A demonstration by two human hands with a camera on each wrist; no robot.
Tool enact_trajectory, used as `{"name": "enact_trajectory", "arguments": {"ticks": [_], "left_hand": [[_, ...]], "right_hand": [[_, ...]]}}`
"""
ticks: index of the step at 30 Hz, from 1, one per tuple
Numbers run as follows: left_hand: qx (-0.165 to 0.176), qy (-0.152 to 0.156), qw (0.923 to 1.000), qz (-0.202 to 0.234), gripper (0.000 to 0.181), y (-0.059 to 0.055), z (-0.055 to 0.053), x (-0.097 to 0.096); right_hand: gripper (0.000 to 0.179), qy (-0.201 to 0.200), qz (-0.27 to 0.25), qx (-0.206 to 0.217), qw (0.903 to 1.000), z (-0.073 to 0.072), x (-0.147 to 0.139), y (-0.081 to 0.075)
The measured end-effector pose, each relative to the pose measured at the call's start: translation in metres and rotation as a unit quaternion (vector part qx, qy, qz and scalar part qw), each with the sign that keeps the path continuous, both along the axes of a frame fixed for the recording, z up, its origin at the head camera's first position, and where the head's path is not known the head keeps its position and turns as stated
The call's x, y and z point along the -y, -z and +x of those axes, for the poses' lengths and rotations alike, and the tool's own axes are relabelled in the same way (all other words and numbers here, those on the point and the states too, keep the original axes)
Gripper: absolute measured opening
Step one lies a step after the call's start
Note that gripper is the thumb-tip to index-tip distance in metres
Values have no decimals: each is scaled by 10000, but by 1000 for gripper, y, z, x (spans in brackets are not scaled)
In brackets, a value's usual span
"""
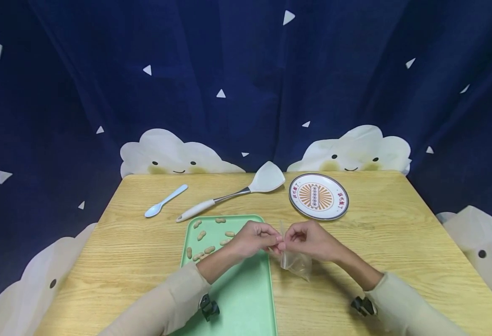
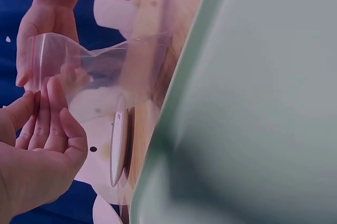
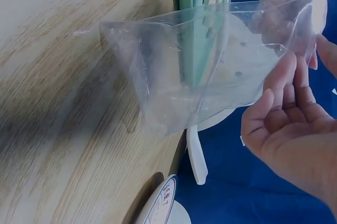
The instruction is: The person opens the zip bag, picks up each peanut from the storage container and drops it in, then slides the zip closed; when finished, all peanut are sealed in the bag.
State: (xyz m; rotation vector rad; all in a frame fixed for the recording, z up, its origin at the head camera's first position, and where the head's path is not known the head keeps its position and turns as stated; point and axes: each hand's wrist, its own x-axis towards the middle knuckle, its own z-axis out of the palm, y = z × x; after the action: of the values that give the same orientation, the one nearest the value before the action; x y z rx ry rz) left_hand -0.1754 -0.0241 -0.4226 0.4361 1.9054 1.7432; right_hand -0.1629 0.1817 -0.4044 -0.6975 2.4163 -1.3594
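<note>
A clear zip-lock bag (image 1: pixel 298 265) hangs between my two hands beside the tray's right edge. My left hand (image 1: pixel 252 240) pinches its zip edge between thumb and fingers. From the other side, my right hand (image 1: pixel 310 240) pinches the same edge, the fingertips of both hands close together. In the right wrist view the bag (image 3: pixel 168 82) looks empty and hangs over the wooden table. The left wrist view shows the zip strip (image 2: pixel 38 61) running along the edge at my fingers.
Several peanuts (image 1: pixel 201 235) lie at the far end of the green tray (image 1: pixel 246 303). Behind it rests a white-headed spatula (image 1: pixel 266 178), with a small light-blue spoon (image 1: pixel 166 200) to its left. A patterned plate (image 1: pixel 319 196) stands at the back right of the wooden table (image 1: pixel 397 224).
</note>
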Motion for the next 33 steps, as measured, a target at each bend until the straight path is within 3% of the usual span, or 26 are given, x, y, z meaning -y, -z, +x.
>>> {"name": "enact_trajectory", "arguments": {"ticks": [5,20,26,33], "left_hand": [[38,117,9999,52,21,-1,0,-1],[-81,453,9989,-115,16,-4,-1,0],[-151,593,9981,4,17,-5,-1,1],[-223,577,9981,-78,17,-6,0,-1]], "right_hand": [[4,2,209,67,9998,2,2,-2],[14,26,294,394,9988,0,-1,-3],[28,216,392,504,9977,-3,1,-2],[21,198,446,390,9980,-4,1,-5]]}}
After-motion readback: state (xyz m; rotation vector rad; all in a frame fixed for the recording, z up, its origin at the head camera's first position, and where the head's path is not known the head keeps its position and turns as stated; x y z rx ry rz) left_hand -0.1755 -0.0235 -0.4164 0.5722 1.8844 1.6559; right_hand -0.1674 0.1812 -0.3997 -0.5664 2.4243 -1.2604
